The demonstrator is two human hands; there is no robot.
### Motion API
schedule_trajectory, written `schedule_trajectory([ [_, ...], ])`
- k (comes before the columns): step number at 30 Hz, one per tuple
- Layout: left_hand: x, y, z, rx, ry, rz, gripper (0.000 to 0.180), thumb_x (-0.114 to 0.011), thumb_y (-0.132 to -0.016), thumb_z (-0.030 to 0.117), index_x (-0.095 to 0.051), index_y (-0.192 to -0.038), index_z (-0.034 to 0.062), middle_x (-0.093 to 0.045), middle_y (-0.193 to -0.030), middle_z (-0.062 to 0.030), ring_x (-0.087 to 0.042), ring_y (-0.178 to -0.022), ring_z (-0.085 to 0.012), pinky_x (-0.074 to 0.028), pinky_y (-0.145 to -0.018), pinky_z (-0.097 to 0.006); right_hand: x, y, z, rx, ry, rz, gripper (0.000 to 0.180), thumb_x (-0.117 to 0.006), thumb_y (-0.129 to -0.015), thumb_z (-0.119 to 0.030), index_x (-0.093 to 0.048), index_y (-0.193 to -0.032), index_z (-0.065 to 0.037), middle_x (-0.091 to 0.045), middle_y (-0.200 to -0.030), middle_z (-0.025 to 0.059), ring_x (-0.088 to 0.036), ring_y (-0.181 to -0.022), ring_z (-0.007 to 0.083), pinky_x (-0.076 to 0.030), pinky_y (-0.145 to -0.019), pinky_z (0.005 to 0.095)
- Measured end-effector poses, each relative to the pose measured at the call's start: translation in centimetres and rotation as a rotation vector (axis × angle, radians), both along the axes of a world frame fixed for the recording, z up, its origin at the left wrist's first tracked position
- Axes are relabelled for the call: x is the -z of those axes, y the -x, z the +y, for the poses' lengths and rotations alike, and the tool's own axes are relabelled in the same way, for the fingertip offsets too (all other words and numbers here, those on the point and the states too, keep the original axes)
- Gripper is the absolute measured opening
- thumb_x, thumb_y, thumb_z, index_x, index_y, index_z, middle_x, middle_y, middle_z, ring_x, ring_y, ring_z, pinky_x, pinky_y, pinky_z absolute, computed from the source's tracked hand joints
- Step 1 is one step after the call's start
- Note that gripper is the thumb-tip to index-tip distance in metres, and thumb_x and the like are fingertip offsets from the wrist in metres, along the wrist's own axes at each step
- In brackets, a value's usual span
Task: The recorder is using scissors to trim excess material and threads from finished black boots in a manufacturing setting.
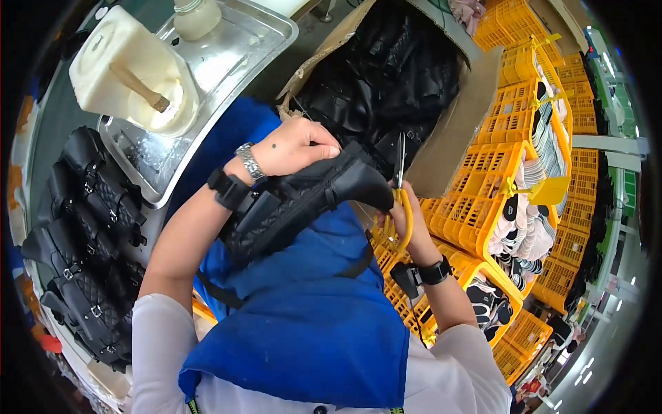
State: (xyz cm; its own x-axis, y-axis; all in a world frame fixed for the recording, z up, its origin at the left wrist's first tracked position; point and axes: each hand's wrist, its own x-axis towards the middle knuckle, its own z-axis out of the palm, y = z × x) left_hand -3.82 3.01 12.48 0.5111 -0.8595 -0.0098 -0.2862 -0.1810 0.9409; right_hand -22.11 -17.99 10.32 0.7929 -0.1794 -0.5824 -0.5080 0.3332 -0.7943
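A black quilted boot upper [296, 203] with a strap lies across my lap, over a blue apron [303, 303]. My left hand [296, 146] is closed at its upper edge, thumb and fingers pinched together; whatever fine part they grip is too small to make out. Yellow-handled scissors [404, 210] are in my right hand [412, 224], their blades pointing up and away from me. The right fingers wrap round the handles, right beside the wide black end of the boot upper. Part of these fingers is hidden behind the scissors.
Ahead stands an open cardboard box [455, 131] full of black boot uppers. More uppers [86, 255] lie on the left table. A metal tray [231, 65] holds a white cut-open jug [131, 76] with a brush, plus a jar [196, 19]. Yellow crates [469, 196] are stacked on the right.
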Motion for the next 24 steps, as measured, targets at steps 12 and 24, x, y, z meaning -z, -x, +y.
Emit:
schedule_trajectory([
  [12,-0.8,0.2,-1.7,0.405,-0.197,0.226,0.017,-0.074,-0.070,0.013,-0.062,-0.076,0.0018,-0.061,-0.072,-0.0030,-0.055,-0.073,-0.0107,-0.041,-0.087,-0.031,-0.3,-0.6,-1.4,-0.179,0.126,0.012,0.033,-0.048,-0.080,0.005,-0.041,-0.109,-0.009,-0.047,-0.075,0.0033,-0.051,-0.055,0.0104,-0.044,-0.049,0.0232],
  [24,2.2,2.9,-0.7,-0.085,-0.022,0.388,0.015,-0.069,-0.075,0.010,-0.059,-0.077,-0.0009,-0.056,-0.067,-0.0002,-0.050,-0.064,-0.0078,-0.044,-0.075,-0.026,-2.6,0.4,-5.6,-0.512,0.811,-0.282,0.047,-0.061,-0.082,-0.007,-0.045,-0.125,-0.007,-0.055,-0.085,0.0066,-0.052,-0.073,0.0129,-0.044,-0.064,0.0264],
])
